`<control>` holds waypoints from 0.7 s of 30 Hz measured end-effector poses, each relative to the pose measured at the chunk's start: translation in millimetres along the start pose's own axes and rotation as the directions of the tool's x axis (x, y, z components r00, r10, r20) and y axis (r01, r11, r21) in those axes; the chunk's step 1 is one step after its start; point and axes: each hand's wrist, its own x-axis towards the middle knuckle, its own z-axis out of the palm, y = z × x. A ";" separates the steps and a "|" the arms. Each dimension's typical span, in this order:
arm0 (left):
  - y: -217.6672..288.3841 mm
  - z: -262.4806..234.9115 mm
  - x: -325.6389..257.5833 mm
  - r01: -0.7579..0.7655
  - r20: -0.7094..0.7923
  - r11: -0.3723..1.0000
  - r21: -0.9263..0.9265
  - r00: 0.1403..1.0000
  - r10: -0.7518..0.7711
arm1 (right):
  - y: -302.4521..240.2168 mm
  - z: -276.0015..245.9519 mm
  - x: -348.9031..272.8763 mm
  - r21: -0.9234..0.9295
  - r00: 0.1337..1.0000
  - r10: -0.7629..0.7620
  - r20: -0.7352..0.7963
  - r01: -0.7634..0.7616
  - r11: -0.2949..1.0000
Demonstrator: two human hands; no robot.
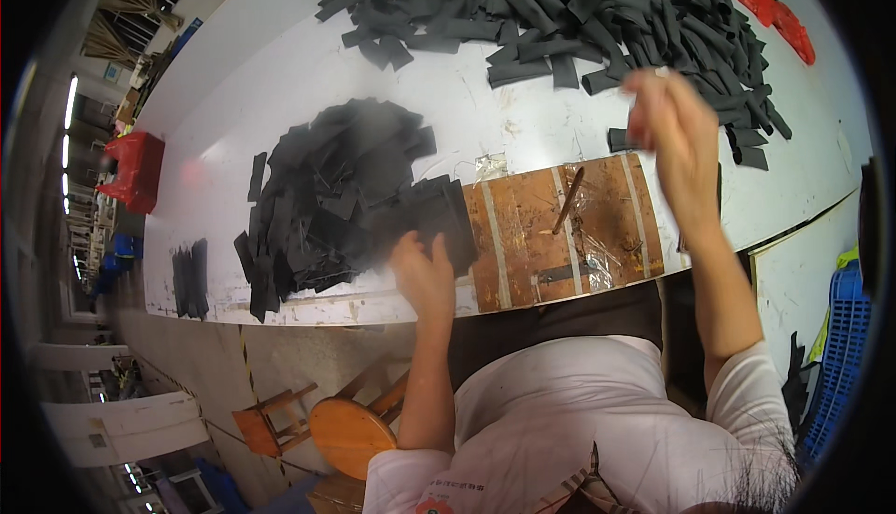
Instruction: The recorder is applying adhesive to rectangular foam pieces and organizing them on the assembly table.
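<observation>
At the near edge of a white table point(448, 94), a person's left hand point(425, 271) touches dark strips point(434, 206) with thumb and fingers apart; whether it grasps one or merely rests there cannot be told; the strips lie at the left end of a brown board point(499, 257), overlapping its edge. The right hand point(674, 126), blurred, is raised beyond the board's far right corner, its fingers bent; whether it holds anything cannot be told.

On the board, crossed by pale bands, lies a thin brown stick point(572, 198), aslant; to the left of the board spreads a heap point(317, 187) of the same dark strips, with a small stack point(190, 279) well apart at the table's left end; a larger pile point(560, 10) fills the far side, near a red bag point(775, 19) at the far right.

Farther out, a red bin point(135, 173) is at the table's left; below, a round stool point(350, 437) is on the floor; a blue basket point(835, 355) is at right.
</observation>
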 end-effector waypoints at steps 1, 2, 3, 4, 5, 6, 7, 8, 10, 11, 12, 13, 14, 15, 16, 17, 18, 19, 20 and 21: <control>0.0 1.9 2.4 -0.035 0.087 0.994 0.101 0.996 0.027 | 0.7 3.4 -23.4 0.055 0.995 0.052 0.090 -0.057 0.997; 2.8 4.3 3.4 -0.047 0.057 0.994 0.099 0.997 0.042 | 1.6 5.9 -41.1 0.037 0.981 0.029 0.194 -0.037 0.999; 1.5 4.8 4.6 -0.052 0.065 0.994 0.101 0.997 0.045 | 2.0 11.1 -55.6 0.025 0.955 0.010 0.297 -0.018 1.000; -1.7 4.7 6.1 0.006 0.078 1.000 0.002 0.997 -0.006 | 1.2 16.3 -66.8 0.021 0.934 0.009 0.356 -0.018 1.000; -2.5 5.8 8.5 0.061 0.095 0.993 -0.100 0.994 -0.051 | 1.9 20.7 -74.8 0.014 0.913 0.008 0.408 -0.015 1.000; -1.4 5.4 8.4 -0.008 0.010 0.990 -0.138 1.000 0.009 | 6.8 24.4 -82.0 0.011 0.916 0.015 0.402 -0.021 1.000; 1.1 2.7 6.7 -0.013 0.017 0.990 -0.138 1.000 0.015 | 12.5 28.5 -88.9 -0.005 0.886 -0.002 0.464 0.005 1.000; 12.7 -5.7 5.8 0.023 0.014 0.950 -0.311 1.000 -0.019 | 17.6 30.8 -94.2 -0.019 0.852 -0.015 0.524 0.029 0.999; 19.9 -13.8 4.2 0.068 0.045 0.800 -0.596 0.998 -0.051 | 19.9 37.6 -99.6 0.005 0.847 0.031 0.531 -0.040 0.999; 24.7 -18.9 4.1 0.073 0.053 0.800 -0.596 0.997 -0.051 | 19.2 41.3 -100.9 0.028 0.837 0.075 0.542 -0.107 0.994; 35.2 -28.5 3.2 0.154 0.198 0.704 -0.694 0.980 -0.020 | 12.1 43.0 -99.7 0.084 0.815 0.211 0.539 -0.301 0.950; 44.3 -36.6 2.3 0.250 0.333 0.596 -0.763 0.942 0.031 | 15.5 49.5 -101.0 0.076 0.815 0.223 0.535 -0.309 0.948; 50.6 -40.9 0.4 0.266 0.376 0.591 -0.761 0.924 0.069 | 25.6 58.6 -104.9 0.211 0.776 0.262 0.573 -0.449 0.868; 50.5 -40.0 -0.4 0.273 0.383 0.590 -0.760 0.921 0.067 | 29.3 66.7 -105.1 0.332 0.734 0.288 0.615 -0.572 0.750; 50.6 -38.9 -1.5 0.257 0.416 0.632 -0.731 0.903 0.113 | 25.4 72.1 -103.8 0.328 0.731 0.295 0.615 -0.577 0.748; 49.2 -38.6 -1.9 0.236 0.446 0.675 -0.699 0.882 0.153 | 19.3 79.7 -101.7 0.418 0.731 0.329 0.598 -0.635 0.650; 48.5 -34.9 -3.4 0.251 0.427 0.639 -0.727 0.894 0.135 | 16.9 83.7 -100.7 0.503 0.726 0.365 0.584 -0.676 0.539; 46.0 -32.4 -4.2 0.256 0.429 0.640 -0.724 0.894 0.128 | 23.3 88.5 -101.9 0.499 0.720 0.366 0.589 -0.681 0.536; 45.3 -30.0 -5.1 0.262 0.402 0.638 -0.725 0.912 0.083 | 34.4 94.6 -104.2 0.443 0.663 0.441 0.604 -0.740 0.506; 43.6 -29.0 -6.6 0.265 0.369 0.637 -0.724 0.929 0.033 | 42.7 99.9 -105.1 0.385 0.599 0.508 0.619 -0.795 0.469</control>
